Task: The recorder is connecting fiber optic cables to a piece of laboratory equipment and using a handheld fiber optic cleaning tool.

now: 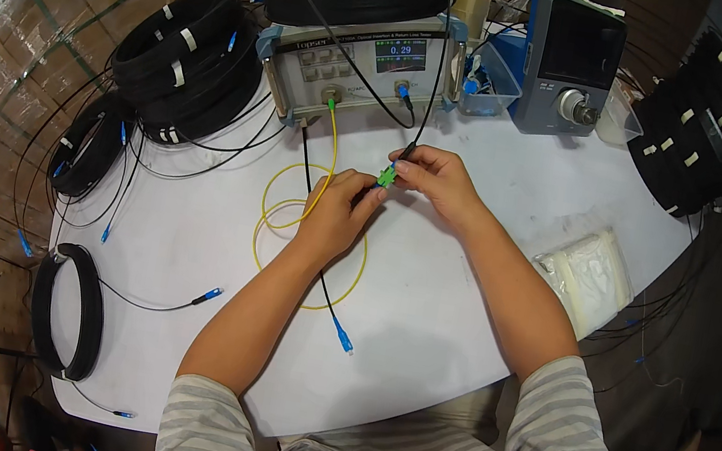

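Both hands meet over white table (420, 331), centre; left hand (339, 212) and right hand (435, 181) pinch shut on small green connector (386, 175) between fingertips; yellow cable (311, 236) loops under left hand, runs up to grey test box (360, 58); black cable (414, 139) leaves right hand upward; blue-tipped plug (344, 336) lies near below; clear plastic packets (586, 278) at right edge, flat, whitish; black cable coils (182, 67) with white tape bands, far left; blue-grey meter (567, 64) top right.

White table (423, 312) w/ cable coils (183, 62), test meter (365, 59), yellow cable (287, 213), plastic bags (586, 278).
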`<state>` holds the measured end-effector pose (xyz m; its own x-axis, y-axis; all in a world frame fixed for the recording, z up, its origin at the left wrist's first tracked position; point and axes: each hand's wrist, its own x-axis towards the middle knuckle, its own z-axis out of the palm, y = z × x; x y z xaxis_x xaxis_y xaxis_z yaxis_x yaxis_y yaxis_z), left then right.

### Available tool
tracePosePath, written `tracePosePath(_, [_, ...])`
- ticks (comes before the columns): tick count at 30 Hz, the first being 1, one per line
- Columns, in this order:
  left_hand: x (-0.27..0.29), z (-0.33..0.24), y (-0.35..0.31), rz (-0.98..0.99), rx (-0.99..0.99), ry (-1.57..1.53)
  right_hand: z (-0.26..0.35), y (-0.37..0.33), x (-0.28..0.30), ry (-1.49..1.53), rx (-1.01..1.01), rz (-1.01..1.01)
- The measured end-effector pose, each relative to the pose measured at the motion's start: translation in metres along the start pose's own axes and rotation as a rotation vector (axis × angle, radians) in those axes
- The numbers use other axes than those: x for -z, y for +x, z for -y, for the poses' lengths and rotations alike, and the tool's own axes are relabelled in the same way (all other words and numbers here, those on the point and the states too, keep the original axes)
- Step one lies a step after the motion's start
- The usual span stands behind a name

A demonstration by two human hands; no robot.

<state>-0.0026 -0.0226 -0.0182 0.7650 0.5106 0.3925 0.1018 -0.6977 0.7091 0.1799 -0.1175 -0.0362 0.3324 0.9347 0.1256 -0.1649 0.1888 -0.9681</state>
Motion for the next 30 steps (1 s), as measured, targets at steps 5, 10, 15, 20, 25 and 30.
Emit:
tracePosePath(5, [-0.0001, 0.0004, -0.0005, 0.008, -0.004, 0.002, -0.0016, 0.0016, 0.0004, -0.030, -0.008, -0.008])
tracePosePath(10, [-0.0012, 0.0045, -0.0003, 0.004, -0.007, 0.025, -0.0004, 0.0015, -0.0017, -0.042, -0.003, -0.005])
tracePosePath(15, [-0.0010, 0.0020, -0.0003, -0.006, -0.020, -0.006, 0.0000, 0.0011, -0.0007, -0.034, 0.009, 0.001])
tracePosePath(20, [-0.0006, -0.0007, -0.0009, -0.017, -0.044, 0.040, 0.0006, -0.0011, -0.0025, -0.024, 0.004, 0.002])
tracePosePath(25, [-0.0002, 0.0001, -0.0001, 0.005, -0.007, 0.019, 0.0018, -0.0014, -0.0032, -0.024, -0.005, -0.004])
tracePosePath(30, [0.0009, -0.0035, -0.0001, -0.022, -0.027, 0.031, 0.0020, -0.0007, -0.0030, -0.036, 0.009, -0.009])
